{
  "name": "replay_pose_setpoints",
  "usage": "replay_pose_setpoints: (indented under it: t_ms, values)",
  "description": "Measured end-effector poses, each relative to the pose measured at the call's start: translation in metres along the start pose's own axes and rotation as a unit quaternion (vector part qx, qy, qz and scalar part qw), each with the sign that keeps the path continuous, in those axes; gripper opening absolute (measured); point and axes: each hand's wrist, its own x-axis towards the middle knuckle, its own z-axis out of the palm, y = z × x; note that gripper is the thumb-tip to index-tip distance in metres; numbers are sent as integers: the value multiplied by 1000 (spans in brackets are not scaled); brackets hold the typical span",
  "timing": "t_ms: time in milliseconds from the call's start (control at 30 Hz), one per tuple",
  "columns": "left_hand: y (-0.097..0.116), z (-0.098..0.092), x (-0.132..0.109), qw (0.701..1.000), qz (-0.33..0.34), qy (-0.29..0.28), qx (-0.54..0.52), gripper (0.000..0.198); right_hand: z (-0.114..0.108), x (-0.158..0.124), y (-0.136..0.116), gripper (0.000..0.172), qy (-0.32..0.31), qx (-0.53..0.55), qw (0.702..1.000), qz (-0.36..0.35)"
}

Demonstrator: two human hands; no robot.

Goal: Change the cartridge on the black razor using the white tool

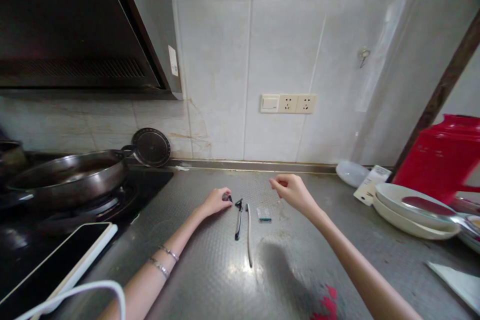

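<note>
Left hand [217, 201]: pinched around small dark piece [226, 197], just left of razor [238, 221]
Right hand [294, 192]: above counter [210, 265], curled in, fingertips drawn together; cannot tell whether gripping anything
Razor: lying between left hand and toothbrush [249, 237], head toward wall [213, 125]
Clear packet [264, 214]: right of toothbrush, apart from it
Hob edge [165, 180]: left of left hand, metal strip between
Right side: broad stretch of metal from packet to stacked bowls [412, 222]
Back edge: raised lip [232, 165] along wall, beyond both hands
</note>
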Motion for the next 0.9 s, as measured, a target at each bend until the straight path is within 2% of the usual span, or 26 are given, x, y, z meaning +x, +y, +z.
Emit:
replay_pose_setpoints:
  t_ms: [100, 200, 267, 367, 500, 667, 900]
  values:
    - [15, -4, 5, 984, -35, 24, -175, 30, 3, 0, 0, 30, 9, 10, 1000, -25]
    - [39, -9, 7, 920, -86, -1, -382, 36, 3, -1, -2, 18, 29, 33, 997, -69]
    - [57, -11, 5, 865, -83, -36, -493, 34, 3, -1, -4, 16, 31, 39, 993, -105]
    - [80, -9, -1, 791, -79, -94, -599, 30, 4, -4, -7, 17, 19, 28, 989, -144]
    - [100, -4, -7, 729, -97, -132, -664, 24, 7, -7, -12, 22, 16, 3, 988, -155]
    - [110, 0, -9, 690, -107, -145, -701, 21, 10, -10, -16, 21, 26, -8, 985, -168]
    - [113, 2, -11, 677, -108, -141, -714, 23, 12, -10, -13, 14, 50, -16, 983, -178]
